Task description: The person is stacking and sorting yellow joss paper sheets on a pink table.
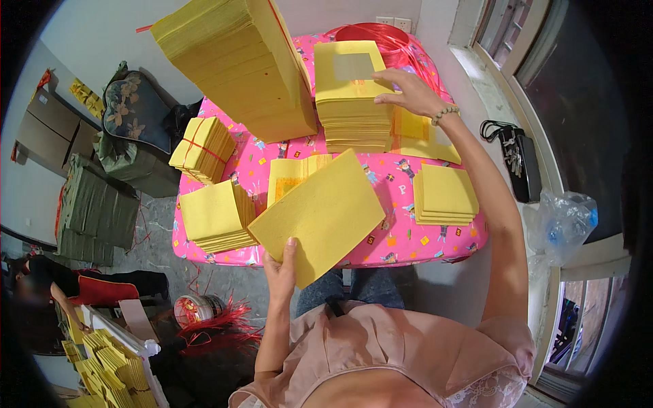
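My left hand (282,268) grips the lower left corner of a flat yellow paper sheet (326,217), thumb on top; whether it is one sheet or several I cannot tell. My right hand (408,93) reaches to the right edge of a waist-high block of yellow paper (354,122), whose top sheet bears a grey rectangle (355,66). Its fingers are apart and hold nothing; whether they touch the paper I cannot tell. Partly covered by the held sheet lie yellow papers with an orange print (286,178). Folded yellow stacks lie left (212,212) and right (445,194).
A pink patterned cloth (401,238) covers the table. A very tall yellow paper stack (238,68) leans at the back, beside a red-tied bundle (203,148). Red strapping (388,37) coils behind. At lower left another person (75,285) handles yellow papers. A plastic bag (563,221) hangs by the window.
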Motion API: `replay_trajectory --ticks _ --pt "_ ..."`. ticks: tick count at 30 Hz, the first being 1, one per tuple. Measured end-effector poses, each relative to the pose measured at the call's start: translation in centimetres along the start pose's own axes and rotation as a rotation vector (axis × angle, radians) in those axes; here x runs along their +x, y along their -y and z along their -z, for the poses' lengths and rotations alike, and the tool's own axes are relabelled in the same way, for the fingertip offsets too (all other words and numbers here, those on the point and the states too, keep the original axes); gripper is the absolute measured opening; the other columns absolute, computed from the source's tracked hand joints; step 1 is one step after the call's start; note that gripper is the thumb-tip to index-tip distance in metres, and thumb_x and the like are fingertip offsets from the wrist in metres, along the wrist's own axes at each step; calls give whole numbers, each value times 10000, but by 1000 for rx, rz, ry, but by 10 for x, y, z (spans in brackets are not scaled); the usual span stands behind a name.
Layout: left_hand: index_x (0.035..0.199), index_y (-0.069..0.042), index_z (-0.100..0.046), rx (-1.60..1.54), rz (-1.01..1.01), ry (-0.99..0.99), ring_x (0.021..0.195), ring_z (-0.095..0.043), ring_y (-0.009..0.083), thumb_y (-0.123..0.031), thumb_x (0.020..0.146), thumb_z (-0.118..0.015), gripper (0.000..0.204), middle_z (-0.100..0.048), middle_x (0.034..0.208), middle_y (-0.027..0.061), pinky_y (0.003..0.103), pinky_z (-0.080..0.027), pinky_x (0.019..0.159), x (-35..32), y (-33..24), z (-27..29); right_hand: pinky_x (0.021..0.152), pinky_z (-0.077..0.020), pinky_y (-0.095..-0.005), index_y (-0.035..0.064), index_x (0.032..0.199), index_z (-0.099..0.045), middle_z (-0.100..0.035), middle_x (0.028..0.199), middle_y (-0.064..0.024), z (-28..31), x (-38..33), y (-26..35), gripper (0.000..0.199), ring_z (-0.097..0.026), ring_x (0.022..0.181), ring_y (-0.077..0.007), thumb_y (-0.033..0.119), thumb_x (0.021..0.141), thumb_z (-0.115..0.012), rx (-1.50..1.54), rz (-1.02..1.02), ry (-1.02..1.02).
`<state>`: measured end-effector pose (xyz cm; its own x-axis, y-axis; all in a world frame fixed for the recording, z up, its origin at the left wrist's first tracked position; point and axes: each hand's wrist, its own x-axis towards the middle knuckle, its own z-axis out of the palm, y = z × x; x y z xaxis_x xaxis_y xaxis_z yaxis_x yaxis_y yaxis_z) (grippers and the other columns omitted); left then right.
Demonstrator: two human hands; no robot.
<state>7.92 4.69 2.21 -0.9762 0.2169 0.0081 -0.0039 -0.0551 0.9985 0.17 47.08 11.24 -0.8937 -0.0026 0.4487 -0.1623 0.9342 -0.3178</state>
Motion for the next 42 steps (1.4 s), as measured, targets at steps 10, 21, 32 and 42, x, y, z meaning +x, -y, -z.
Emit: replay_trajectory --ticks 10,21,32,42 --pt "1189 4 -574 -86 219 -36 917 -611 131 -156 942 -648 304 -647 1071 68 278 -489 785 16 25 24 909 -492 -383 37 1168 -664 -675 1147 -126 15 17 -10 503 -625 1059 -277 401 829 -739 19 -71 256" --pt "1191 29 -563 -61 233 -28 915 -611 134 -138 947 -620 300 -648 1058 75 286 -492 788 24 38 24 853 -499 -381 39 992 -675 -667 1093 -109 19 14 15 193 -613 1033 -305 185 866 -671 -251 148 -162" --pt "1310 30 -462 -95 238 29 1054 -596 174 -100 935 -623 429 -606 1193 110 318 -479 906 40 47 34 827 -502 -406 57 840 -625 -610 962 -111 89 -11 201 172 -602 933 -295 93 674 -647 -356 769 -197" --pt "1388 -33 -416 -428 341 -35 1138 -554 174 -388 1034 -439 502 -538 1297 90 326 -459 956 40 48 24 852 -444 -347 77 730 -586 -529 843 -50 -130 -26 229 98 -540 947 -196 173 746 -598 -239 828 86"
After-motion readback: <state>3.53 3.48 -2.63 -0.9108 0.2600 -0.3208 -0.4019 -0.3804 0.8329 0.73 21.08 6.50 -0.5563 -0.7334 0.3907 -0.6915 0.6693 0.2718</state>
